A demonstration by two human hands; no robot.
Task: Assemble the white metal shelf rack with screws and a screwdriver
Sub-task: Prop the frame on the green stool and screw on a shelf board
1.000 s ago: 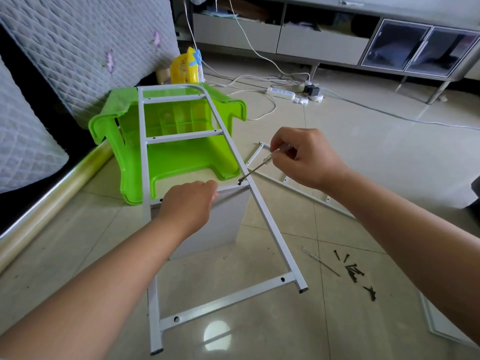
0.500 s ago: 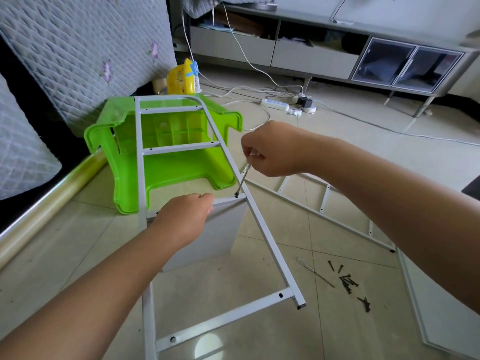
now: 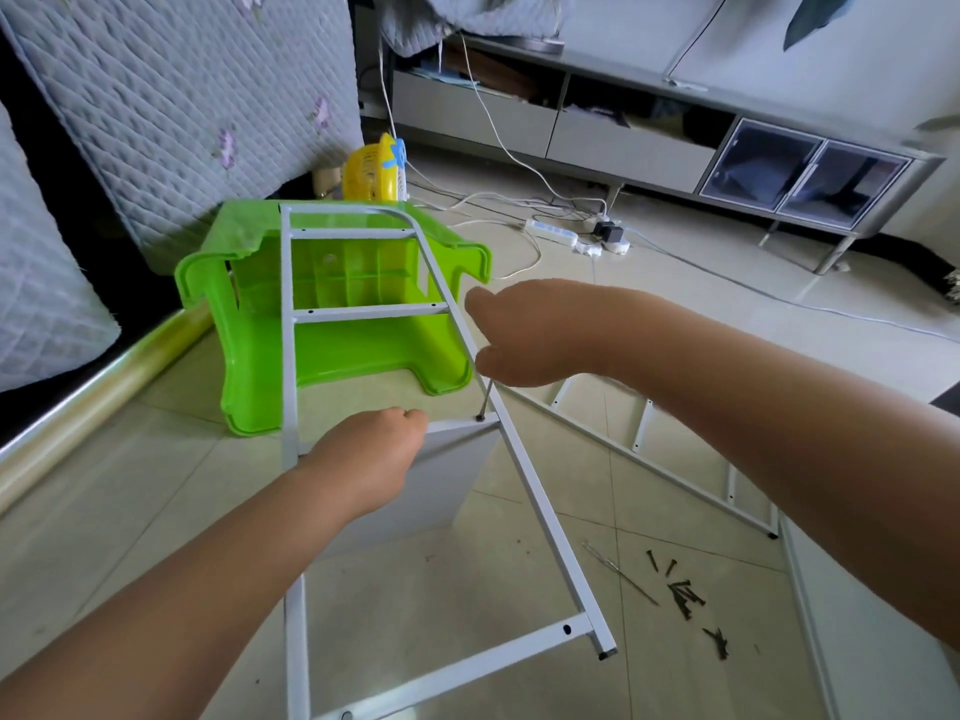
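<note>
**Head view: screwdriver now stands on the screw**

Head camera shows my right hand curled around the screwdriver. One second ago the tool was lying almost flat toward the frame; now it stands nearly upright, with the tip on the screw at the corner of the shelf panel. My left hand still grips the top edge of the panel, fingers curled over it, and holds it against the white frame, which leans on the green stool. I judge the turning can start now. Spare screws lie on the floor near the frame's foot, and a second frame lies behind
</note>
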